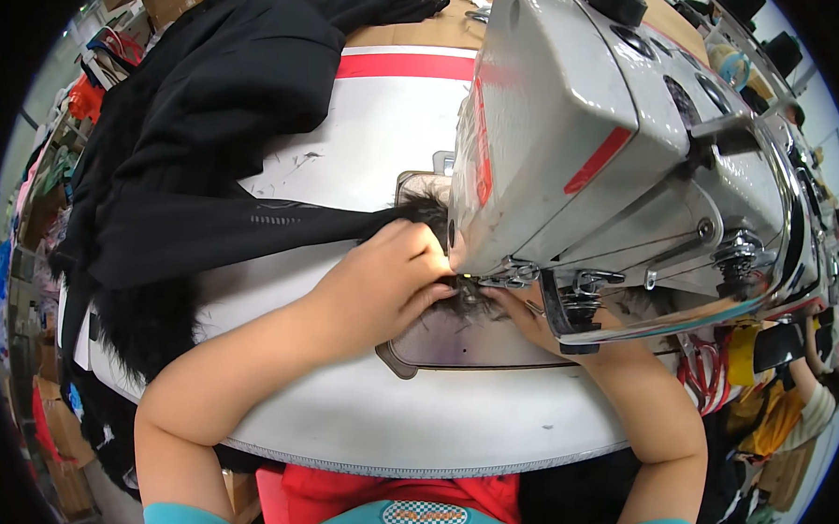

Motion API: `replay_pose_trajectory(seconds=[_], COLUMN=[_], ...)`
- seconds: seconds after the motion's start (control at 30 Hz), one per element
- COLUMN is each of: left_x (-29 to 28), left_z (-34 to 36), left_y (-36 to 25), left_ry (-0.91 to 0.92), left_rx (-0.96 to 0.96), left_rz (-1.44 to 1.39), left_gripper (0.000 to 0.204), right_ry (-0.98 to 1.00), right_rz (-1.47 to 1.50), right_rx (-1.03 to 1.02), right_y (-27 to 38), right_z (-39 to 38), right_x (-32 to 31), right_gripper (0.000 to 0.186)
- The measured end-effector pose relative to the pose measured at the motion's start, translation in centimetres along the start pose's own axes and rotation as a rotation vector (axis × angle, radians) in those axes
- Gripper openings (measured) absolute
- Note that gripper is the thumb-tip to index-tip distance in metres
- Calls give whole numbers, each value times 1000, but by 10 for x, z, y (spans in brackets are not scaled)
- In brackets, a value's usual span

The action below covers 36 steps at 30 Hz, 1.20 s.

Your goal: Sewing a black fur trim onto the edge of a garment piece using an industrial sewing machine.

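A grey sewing machine (566,119) stands over a metal plate (453,355) on a white table (385,410). My left hand (391,279), fingers curled, grips black fabric with fur trim (465,301) just left of the needle area, lit by a small lamp. The black fabric (205,234) stretches left from that hand. My right hand (538,323) is at the right of the needle area, its thumb and fingertips on the fur trim, its back partly hidden behind the machine.
A heap of black garments (231,66) covers the table's left. Brown board (392,27) lies behind. Red scissors or handles (700,368) sit at the right. Cartons (57,415) and cluttered shelves line the sides. Another person's arm (807,387) shows at far right.
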<state>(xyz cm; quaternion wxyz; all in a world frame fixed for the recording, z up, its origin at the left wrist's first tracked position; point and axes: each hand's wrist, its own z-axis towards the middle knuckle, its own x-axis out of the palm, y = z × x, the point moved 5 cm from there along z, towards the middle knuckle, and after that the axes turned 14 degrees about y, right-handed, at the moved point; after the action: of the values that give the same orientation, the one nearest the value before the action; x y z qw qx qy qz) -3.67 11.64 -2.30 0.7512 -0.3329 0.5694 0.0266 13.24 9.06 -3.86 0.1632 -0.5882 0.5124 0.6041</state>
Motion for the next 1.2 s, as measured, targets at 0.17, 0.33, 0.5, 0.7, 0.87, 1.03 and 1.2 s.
replay_pose_trajectory(seconds=[0.17, 0.33, 0.5, 0.7, 0.87, 1.03, 1.2], left_x=[-8, -8, 1, 1, 4, 7, 7], left_z=[1, -7, -10, -9, -7, -5, -4], left_y=[2, -18, -25, -26, -25, -26, -29], left_ry=[-40, 11, 78, 25, 16, 34, 78], left_rx=[-1, 137, 181, 216, 216, 189, 173], left_rz=[-233, 177, 396, 423, 436, 464, 477], left_gripper=[19, 22, 29, 28, 30, 26, 19], right_ry=[-113, -61, -166, -45, -63, -67, -72], right_rz=[-283, 343, -54, -161, -19, 103, 203], right_rx=[-130, -54, -163, -150, -136, -136, -143], right_y=[17, 19, 31, 14, 9, 2, -5], right_z=[2, -1, -8, -5, -6, -7, -5], right_x=[-9, -15, -22, -8, -6, -2, 5], right_gripper=[20, 20, 17, 24, 24, 24, 25])
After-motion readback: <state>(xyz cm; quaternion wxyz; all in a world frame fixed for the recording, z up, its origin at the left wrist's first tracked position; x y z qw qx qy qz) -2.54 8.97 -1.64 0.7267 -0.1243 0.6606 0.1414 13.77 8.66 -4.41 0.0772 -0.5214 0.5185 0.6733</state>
